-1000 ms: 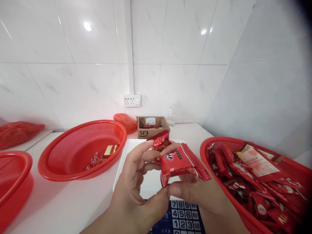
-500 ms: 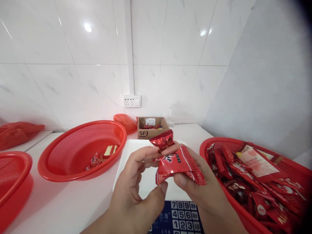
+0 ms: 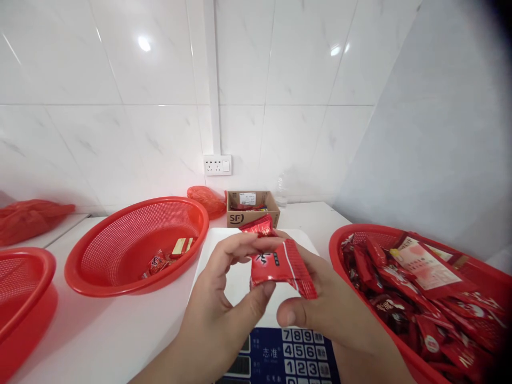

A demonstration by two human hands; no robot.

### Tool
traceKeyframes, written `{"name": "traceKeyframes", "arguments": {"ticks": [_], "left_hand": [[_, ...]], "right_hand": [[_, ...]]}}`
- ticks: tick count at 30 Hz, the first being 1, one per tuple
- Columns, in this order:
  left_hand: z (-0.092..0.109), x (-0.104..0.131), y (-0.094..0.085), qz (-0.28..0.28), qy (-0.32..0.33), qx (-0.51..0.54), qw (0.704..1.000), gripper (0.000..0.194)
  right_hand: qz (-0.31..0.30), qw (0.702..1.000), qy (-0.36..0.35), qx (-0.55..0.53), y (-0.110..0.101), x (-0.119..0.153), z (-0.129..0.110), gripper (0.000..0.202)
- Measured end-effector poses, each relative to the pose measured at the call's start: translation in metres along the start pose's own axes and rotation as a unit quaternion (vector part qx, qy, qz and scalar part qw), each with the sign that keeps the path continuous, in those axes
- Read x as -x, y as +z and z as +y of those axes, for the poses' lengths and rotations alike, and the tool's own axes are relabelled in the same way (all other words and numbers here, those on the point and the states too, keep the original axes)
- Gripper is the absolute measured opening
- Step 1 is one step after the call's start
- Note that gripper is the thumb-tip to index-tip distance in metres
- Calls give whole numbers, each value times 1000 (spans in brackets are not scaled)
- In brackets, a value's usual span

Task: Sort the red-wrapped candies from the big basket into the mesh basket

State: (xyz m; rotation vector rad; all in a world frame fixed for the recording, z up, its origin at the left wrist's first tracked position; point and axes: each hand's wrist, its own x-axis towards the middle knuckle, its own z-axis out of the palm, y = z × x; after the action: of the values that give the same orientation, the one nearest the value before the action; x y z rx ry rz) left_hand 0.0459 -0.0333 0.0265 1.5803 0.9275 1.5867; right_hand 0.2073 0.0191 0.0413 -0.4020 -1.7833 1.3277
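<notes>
I'm watching a red snack packet point(image 3: 272, 266) being held above the weighing scale point(image 3: 274, 346). Its glossy wrapper is showing black brush-style characters, a small dark label and a white stripe running beside a ridged, crimped end. The left hand point(image 3: 220, 304) is pinching it between thumb and fingers. The right hand point(image 3: 336, 304) is curving round its right side, thumb standing off the wrapper; its other fingers are hiding, so I'm not telling whether they're gripping.

Counting: two packets are showing at the hands, the second packet point(image 3: 258, 224) poking up on the far side; three red baskets are standing around, two left point(image 3: 128, 221) point(image 3: 28, 256), one right point(image 3: 370, 229); one cardboard box point(image 3: 254, 217) is sitting far.

The front packet's long axis is running roughly left to right, crimped end pointing right.
</notes>
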Motion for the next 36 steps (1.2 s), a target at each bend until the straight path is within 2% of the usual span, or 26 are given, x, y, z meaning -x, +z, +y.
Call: {"name": "traceKeyframes", "arguments": {"ticks": [3, 7, 10, 12, 15, 17, 24, 28, 32, 36], "left_hand": [[-2, -3, -3, 23, -28, -7, 999, 40], [-3, -6, -5, 22, -69, 24, 997, 23], [-1, -9, -4, 6, -89, 71, 994, 16], [0, -11, -3, -19, -102, 101, 989, 19], [0, -13, -3, -87, -131, 138, 978, 22], [-1, -13, -4, -109, -145, 163, 970, 25], [-4, -12, -6, -43, -151, 233, 960, 26], [-3, -12, -6, -51, -172, 283, 942, 30], [-2, -10, -7, -39, -205, 320, 924, 29], [-2, -10, -7, 6, -200, 326, 924, 30]], "right_hand": [[24, 1000, 9, 10, -5, 1, 4, 71], [86, 995, -18, 44, -8, 2, 12, 54], [101, 992, -27, 75, -8, 2, 15, 49], [100, 990, -33, 91, -8, 3, 15, 48], [91, 990, -31, 102, -7, 5, 15, 48], [86, 991, -26, 102, -6, 6, 15, 48], [94, 986, -43, 129, -4, 7, 15, 46], [112, 980, -66, 152, -2, 7, 16, 44], [155, 968, -97, 170, -1, 6, 14, 31], [194, 962, -142, 127, -1, 5, 16, 28]]}}
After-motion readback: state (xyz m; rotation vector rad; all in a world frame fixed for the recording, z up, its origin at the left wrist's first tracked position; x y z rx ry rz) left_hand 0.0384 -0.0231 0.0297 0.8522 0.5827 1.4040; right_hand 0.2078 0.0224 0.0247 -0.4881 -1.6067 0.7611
